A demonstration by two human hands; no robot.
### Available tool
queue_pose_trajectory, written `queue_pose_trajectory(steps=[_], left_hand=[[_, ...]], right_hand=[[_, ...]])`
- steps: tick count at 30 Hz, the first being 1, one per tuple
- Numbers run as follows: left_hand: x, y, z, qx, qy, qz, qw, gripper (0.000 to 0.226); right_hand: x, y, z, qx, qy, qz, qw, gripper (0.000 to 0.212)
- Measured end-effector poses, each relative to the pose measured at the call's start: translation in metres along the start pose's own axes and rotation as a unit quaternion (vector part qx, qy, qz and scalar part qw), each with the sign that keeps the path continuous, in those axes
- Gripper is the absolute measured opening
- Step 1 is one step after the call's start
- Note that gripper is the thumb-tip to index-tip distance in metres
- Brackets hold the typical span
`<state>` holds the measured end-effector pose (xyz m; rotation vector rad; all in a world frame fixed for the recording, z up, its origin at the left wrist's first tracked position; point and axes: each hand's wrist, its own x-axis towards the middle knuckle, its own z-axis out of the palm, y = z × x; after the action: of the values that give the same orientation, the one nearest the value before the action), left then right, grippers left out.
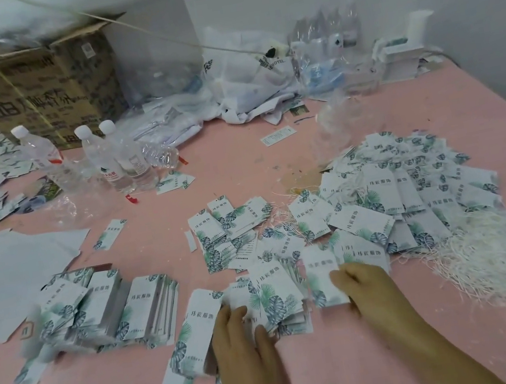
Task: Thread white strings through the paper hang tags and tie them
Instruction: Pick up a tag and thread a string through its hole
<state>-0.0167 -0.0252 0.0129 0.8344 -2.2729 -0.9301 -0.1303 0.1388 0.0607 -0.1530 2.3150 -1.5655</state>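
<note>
Pink worktop (273, 161), head view, the only one: your hands sit at its near edge among loose paper tags. Your left hand (241, 338) lies flat with straight fingers on a small heap of tags (276, 298), pressing or gathering rather than gripping. Your right hand (366, 286) has its thumb against one tag (322, 275); whether the fingers curl behind it cannot be told. Neither hand holds a string. The white strings (503, 254) lie in a tangled heap at the right, well apart from the left hand and near the right forearm. Beyond them a large mound of tags (412, 192) has strings mixed through it, and these are probably finished. Neat stacks (114, 309) at the left show no strings and appear to be waiting. Judged so, the work is partly done, with many tags left, and the present tag is not yet threaded. Bottles (111, 155) and a carton (37, 90) stand behind.
</note>
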Motion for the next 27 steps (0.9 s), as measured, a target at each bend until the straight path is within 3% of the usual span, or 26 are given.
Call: queue_pose_trajectory(steps=[5, 11, 14, 17, 21, 24, 27], left_hand=[[0.003, 0.005, -0.004, 0.009, -0.027, -0.008, 1.0, 0.046], [0.004, 0.029, -0.017, -0.128, 0.032, -0.074, 0.988, 0.049], [0.011, 0.033, -0.025, -0.183, 0.025, -0.127, 0.975, 0.045], [0.014, 0.032, -0.038, -0.144, 0.002, -0.122, 0.982, 0.038], [0.019, 0.025, -0.061, -0.067, -0.034, -0.051, 0.996, 0.032], [0.024, 0.029, -0.072, -0.128, -0.15, -0.029, 0.98, 0.035], [0.024, 0.044, -0.066, -0.231, -0.354, -0.036, 0.905, 0.039]], right_hand=[[-0.056, 0.044, -0.008, -0.011, 0.027, 0.017, 0.999, 0.015], [-0.063, 0.054, 0.004, -0.115, 0.045, -0.035, 0.992, 0.029], [-0.064, 0.053, 0.002, -0.107, 0.047, -0.033, 0.993, 0.033], [-0.063, 0.053, 0.001, -0.082, 0.05, -0.026, 0.995, 0.033], [-0.062, 0.054, 0.0, -0.04, 0.053, -0.023, 0.998, 0.034], [-0.062, 0.049, -0.006, 0.019, 0.054, -0.026, 0.998, 0.04], [-0.065, 0.044, -0.012, 0.024, 0.027, -0.028, 0.999, 0.045]])
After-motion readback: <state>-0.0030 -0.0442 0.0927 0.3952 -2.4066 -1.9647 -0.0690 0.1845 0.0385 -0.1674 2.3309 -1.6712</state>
